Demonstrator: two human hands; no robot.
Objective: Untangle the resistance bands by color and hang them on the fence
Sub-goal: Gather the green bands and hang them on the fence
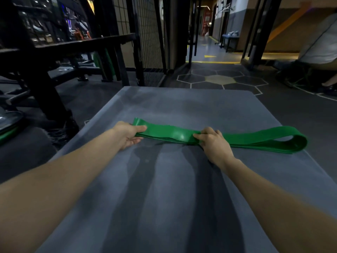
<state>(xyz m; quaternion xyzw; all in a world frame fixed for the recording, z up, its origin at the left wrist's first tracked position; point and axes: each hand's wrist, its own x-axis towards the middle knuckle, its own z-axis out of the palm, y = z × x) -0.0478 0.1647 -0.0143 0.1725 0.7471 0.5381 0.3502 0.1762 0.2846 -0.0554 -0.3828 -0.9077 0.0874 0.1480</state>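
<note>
holding one green resistance band [173,134] between our two hands, we count a single colour here, though the strip is folded over itself into several flat layers and we cannot tell whether that stack is one band or more. it lies low over a grey mat [164,179], and its long axis runs left to right across our view, nearly level, tipping slightly downward toward the right. the left end is a flat fold pointing left, just past our left hand [128,134]. the right end opens into a rounded loop [291,139] that points right and rests on the mat close to its right edge.

our left hand pinches the band near its left end, thumb on top and fingers curled beneath. our right hand [212,141] grips it around the middle, thumb pointing left along the upper face and fingers wrapped over the far edge. the stretch between the two hands is taut and flat, and a shiny patch shows on it. two bare forearms reach in from the bottom corners, and their shadows fall in dark bands on the mat.

beyond the mat stands a black mesh fence [147,33] with upright posts, well apart from the band. to the left of it is one dark metal rack [54,44]. at the far right edge we see part of another person [321,44], seated, blurred.
</note>
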